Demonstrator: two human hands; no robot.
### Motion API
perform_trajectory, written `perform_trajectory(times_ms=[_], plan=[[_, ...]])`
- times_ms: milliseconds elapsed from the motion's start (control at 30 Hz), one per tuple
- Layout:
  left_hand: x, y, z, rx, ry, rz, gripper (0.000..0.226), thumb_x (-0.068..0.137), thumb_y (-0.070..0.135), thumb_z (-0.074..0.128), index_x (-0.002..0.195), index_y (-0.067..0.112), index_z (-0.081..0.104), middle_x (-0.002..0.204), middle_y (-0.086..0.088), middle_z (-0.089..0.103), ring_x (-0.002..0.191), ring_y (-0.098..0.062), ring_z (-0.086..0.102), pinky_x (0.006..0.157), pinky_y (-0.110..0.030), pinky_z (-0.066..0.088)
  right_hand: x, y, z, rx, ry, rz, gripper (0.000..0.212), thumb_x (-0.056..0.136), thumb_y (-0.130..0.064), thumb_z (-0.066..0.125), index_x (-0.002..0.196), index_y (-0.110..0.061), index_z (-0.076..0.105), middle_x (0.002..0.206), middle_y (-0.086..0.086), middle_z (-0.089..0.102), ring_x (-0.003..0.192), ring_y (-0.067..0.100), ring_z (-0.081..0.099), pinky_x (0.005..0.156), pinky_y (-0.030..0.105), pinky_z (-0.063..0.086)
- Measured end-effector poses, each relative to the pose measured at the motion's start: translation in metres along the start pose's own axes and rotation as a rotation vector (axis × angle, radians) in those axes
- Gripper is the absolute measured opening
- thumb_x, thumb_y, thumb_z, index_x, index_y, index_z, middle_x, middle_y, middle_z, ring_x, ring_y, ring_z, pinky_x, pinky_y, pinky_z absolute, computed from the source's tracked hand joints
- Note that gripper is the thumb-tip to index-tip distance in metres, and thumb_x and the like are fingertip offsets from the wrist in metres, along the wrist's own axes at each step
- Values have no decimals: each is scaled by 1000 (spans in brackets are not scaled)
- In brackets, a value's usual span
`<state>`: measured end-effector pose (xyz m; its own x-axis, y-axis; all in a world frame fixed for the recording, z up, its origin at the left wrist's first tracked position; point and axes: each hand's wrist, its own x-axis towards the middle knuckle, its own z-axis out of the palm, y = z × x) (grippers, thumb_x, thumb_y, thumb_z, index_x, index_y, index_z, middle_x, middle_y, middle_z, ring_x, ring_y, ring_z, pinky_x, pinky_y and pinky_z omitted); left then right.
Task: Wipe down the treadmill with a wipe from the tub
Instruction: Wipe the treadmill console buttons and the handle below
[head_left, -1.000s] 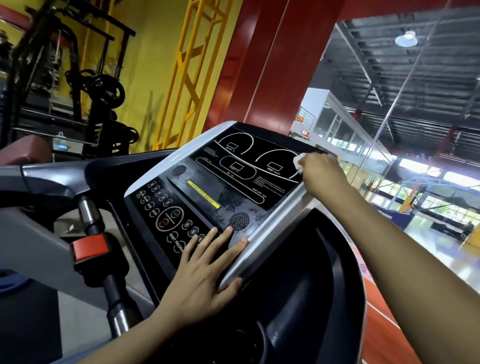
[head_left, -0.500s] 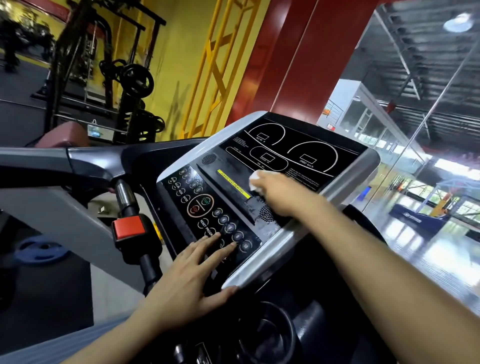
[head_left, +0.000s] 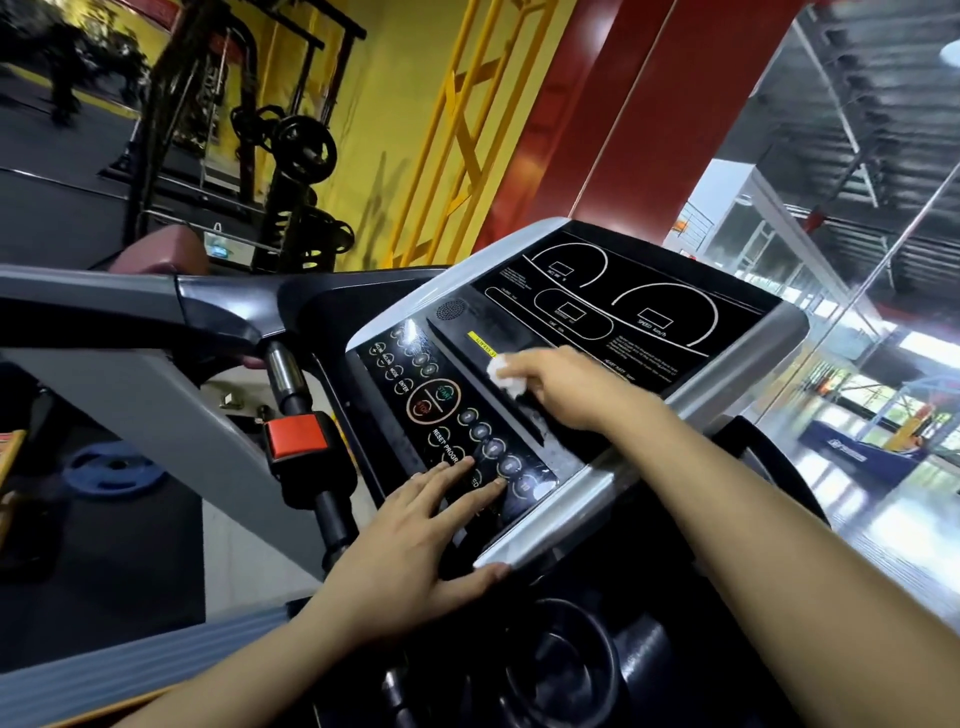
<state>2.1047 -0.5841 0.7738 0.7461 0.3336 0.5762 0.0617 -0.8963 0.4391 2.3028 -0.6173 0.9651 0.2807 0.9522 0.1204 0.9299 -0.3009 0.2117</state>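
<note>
Wiping was midway: right hand (head_left: 563, 387) pinched the wipe (head_left: 503, 375) on the treadmill console (head_left: 644, 291); left hand (head_left: 415, 535) lay spread; handrails (head_left: 130, 306) seemingly remained.

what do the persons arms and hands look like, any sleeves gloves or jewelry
Both forearms are bare as far up as the view shows, with no sleeve edge in sight. The left hand and the right hand wear no gloves. No watch, bracelet or band shows on either wrist, and no ring is visible on the fingers that can be seen. Fingernails look short and unpainted.
</note>
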Motion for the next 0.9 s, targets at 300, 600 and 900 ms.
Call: perform_trajectory(times_ms=[300,600,900], plan=[[0,-2,-1,-29,-12,-2,78,85,86,33,155,56,17,168,13,13,155,-10,11,122,-23,2,-24,-22,2,72,21,46,31,98,-17,46,119,-30,65,109,2,68,98,30,65,89,40,52],[2,-3,3,-22,-9,-5,78,86,85,36,155,53,23,167,11,18,153,-16,19,124,-28,11,-62,-5,-11,-4,126,242,49,90,4,48,126,-24,68,122,7,69,97,29,66,88,36,54],[3,-3,4,-36,-17,-10,79,85,87,33,155,52,24,167,8,23,153,-18,21,122,-31,14,-89,8,-26,-250,263,377,31,92,5,50,110,-13,68,111,12,67,96,31,65,78,37,53]])
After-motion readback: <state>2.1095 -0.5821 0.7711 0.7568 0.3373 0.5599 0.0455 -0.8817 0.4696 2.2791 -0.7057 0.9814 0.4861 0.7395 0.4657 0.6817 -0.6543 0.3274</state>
